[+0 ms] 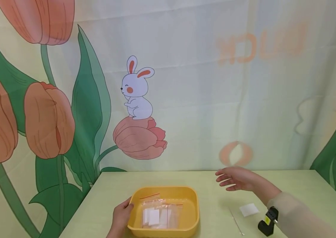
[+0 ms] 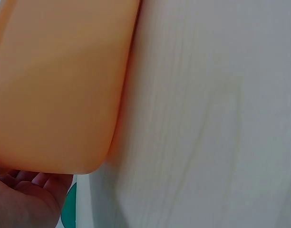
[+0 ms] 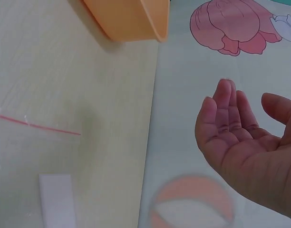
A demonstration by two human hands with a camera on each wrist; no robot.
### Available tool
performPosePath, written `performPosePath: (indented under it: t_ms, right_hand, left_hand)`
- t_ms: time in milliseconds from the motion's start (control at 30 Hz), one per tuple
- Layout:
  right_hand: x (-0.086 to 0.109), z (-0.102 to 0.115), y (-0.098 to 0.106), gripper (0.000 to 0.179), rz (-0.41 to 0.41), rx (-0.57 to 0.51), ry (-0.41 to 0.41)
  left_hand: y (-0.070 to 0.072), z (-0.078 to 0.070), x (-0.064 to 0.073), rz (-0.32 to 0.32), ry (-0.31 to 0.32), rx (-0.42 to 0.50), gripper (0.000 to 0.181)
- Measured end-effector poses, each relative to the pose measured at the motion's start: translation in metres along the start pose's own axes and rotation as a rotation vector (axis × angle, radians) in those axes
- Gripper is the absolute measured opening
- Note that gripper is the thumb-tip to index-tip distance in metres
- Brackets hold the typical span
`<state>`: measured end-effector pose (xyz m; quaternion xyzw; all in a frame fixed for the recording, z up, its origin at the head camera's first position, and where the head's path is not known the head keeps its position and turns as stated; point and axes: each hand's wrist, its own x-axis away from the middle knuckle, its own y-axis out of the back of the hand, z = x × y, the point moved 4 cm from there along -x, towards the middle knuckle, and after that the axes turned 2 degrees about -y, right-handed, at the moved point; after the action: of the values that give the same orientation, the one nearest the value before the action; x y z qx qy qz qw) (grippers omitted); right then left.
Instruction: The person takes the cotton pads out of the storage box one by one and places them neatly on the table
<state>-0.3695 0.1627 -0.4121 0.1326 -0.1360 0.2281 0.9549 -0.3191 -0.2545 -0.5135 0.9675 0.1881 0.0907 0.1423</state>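
Note:
My left hand point(image 1: 121, 215) grips the left side of a yellow plastic tray point(image 1: 192, 211), thumb at the rim. In the left wrist view the fingers point(image 2: 43, 183) sit against the tray's end point(image 2: 64, 114). Several clear zip bags point(image 1: 172, 216) with white pieces point(image 1: 153, 217) inside lie in the tray. My right hand point(image 1: 237, 179) hovers over the table's far right part, holding nothing, fingers loosely extended. Below it lies another clear zip bag, its red seal line point(image 3: 45, 127) visible, with a white rectangular piece point(image 1: 249, 209).
The pale green table point(image 1: 209, 185) ends at a hanging cloth point(image 1: 186, 99) printed with tulips and a rabbit. A black wrist camera mount point(image 1: 268, 222) sits on the right sleeve point(image 1: 299, 211).

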Motion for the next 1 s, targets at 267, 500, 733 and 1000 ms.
performPosePath:
  t_ms: [267, 500, 733, 1000]
  right_hand:
    - [-0.025, 0.020, -0.027, 0.040, 0.038, 0.032, -0.028]
    - [-0.046, 0.033, -0.057, 0.036, 0.051, 0.017, -0.073]
    - [-0.061, 0.039, -0.081, 0.032, 0.026, 0.002, -0.133]
    - [-0.078, 0.032, -0.099, 0.032, -0.009, 0.004, -0.194]
  left_hand:
    - [0.000, -0.001, 0.002, 0.008, -0.003, -0.007, 0.044]
    - [0.002, -0.002, 0.003, 0.018, -0.019, -0.019, 0.044]
    - [0.002, -0.002, 0.004, 0.027, -0.020, -0.026, 0.045]
    - [0.002, -0.002, 0.004, 0.018, -0.022, -0.012, 0.044]
